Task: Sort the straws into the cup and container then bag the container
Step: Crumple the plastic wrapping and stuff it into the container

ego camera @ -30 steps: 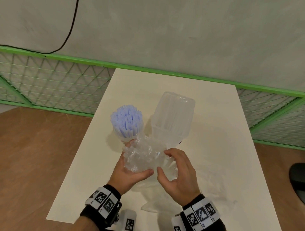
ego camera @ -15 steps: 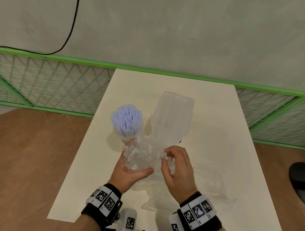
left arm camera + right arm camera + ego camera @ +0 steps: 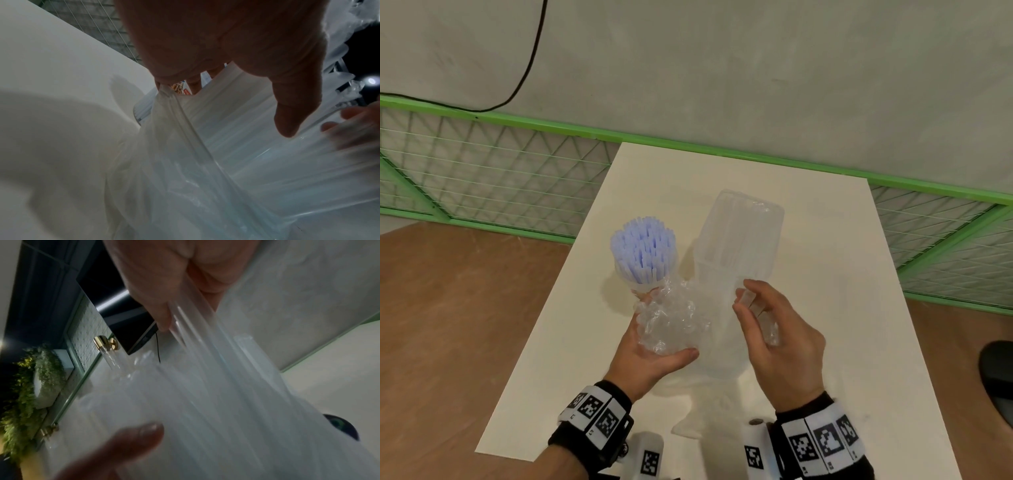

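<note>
**Both hands on the clear bag, container lying inside it**

At the far left, a green wire fence (image 3: 493, 178) runs behind the white table (image 3: 825, 342), with a black cable (image 3: 530, 61) hanging down the grey wall above it.

On the left part of the table stands the cup (image 3: 635, 286), packed with upright pale blue straws (image 3: 643, 250). Its base sits just beside the bunched plastic.

Next comes the left hand (image 3: 650, 359), palm up, with its fingers and thumb curled round a crumpled wad of the clear bag (image 3: 671, 325). From the left wrist camera the bag's film (image 3: 185, 162) stretches away from under the fingers (image 3: 287, 113), pulled into long folds.

In the middle lies the clear container (image 3: 739, 240), tilted on the table with its far end pointing away from the person. It holds clear straws, and it lies inside the bag, whose thin film covers it and trails toward the near table edge.

To the right, the right hand (image 3: 780, 342) pinches the bag's edge between thumb and fingertips, just at the near end of the container. The right wrist camera shows the film (image 3: 226, 386) drawn taut from that hand's fingers (image 3: 156, 305), though the picture is blurred.

At the far right, beyond the table, a dark object (image 3: 1000, 373) rests on the brown floor; what it is cannot be told.
</note>
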A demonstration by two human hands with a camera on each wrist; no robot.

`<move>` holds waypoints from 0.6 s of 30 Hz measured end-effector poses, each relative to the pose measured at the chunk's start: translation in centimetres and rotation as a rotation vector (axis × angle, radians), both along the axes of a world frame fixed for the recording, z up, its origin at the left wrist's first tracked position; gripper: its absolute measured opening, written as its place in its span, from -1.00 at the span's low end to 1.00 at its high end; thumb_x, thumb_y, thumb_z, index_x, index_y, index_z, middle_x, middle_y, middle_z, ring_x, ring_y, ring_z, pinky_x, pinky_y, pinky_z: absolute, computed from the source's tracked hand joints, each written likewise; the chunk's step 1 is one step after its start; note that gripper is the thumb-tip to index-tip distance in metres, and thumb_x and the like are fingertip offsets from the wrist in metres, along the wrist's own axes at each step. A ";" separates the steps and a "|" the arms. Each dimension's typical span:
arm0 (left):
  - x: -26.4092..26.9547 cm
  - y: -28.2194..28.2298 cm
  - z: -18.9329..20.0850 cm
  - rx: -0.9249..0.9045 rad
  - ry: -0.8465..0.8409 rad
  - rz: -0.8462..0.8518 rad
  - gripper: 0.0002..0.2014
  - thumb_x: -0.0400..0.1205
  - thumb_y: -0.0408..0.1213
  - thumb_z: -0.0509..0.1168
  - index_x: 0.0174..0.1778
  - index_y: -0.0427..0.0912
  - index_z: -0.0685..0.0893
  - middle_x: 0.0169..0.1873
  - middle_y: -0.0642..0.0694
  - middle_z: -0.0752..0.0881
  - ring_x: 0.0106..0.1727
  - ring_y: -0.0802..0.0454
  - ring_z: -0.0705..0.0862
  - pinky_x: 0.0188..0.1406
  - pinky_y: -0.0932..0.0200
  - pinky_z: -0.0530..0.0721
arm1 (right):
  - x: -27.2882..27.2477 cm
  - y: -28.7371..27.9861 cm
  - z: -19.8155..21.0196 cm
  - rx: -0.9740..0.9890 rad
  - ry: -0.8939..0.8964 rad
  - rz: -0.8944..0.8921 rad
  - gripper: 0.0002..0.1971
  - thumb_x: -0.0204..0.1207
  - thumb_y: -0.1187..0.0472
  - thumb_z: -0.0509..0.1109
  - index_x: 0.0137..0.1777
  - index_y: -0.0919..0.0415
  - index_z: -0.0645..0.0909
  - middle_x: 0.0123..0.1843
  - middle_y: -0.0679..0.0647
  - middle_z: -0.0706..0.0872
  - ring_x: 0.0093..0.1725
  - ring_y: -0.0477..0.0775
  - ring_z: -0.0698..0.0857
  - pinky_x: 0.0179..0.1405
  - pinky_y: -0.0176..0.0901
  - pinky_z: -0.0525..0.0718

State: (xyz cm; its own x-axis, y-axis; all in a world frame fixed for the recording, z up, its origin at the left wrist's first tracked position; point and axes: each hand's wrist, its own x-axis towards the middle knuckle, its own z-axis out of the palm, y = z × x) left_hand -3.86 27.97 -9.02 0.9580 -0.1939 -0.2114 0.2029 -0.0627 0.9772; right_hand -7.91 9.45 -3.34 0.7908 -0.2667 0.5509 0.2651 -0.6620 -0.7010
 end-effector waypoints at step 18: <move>0.1 0.0 0.4 -0.036 0.016 0.020 -0.16 0.19 -0.46 0.69 0.24 0.33 0.52 0.14 0.28 0.69 0.18 0.40 0.66 0.08 0.44 0.64 | 2.2 -4.9 12.5 0.353 -0.249 0.001 -0.63 0.53 0.31 0.56 0.30 0.24 0.59 0.01 0.22 0.80 -0.07 0.28 0.84 -0.06 0.12 0.82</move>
State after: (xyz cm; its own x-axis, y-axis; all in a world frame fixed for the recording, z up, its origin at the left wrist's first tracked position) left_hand -3.74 27.95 -8.62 0.9582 -0.1825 -0.2203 0.2197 -0.0234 0.9753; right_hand -5.74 4.60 9.13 0.6460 -0.4719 0.6000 0.4553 -0.3928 -0.7990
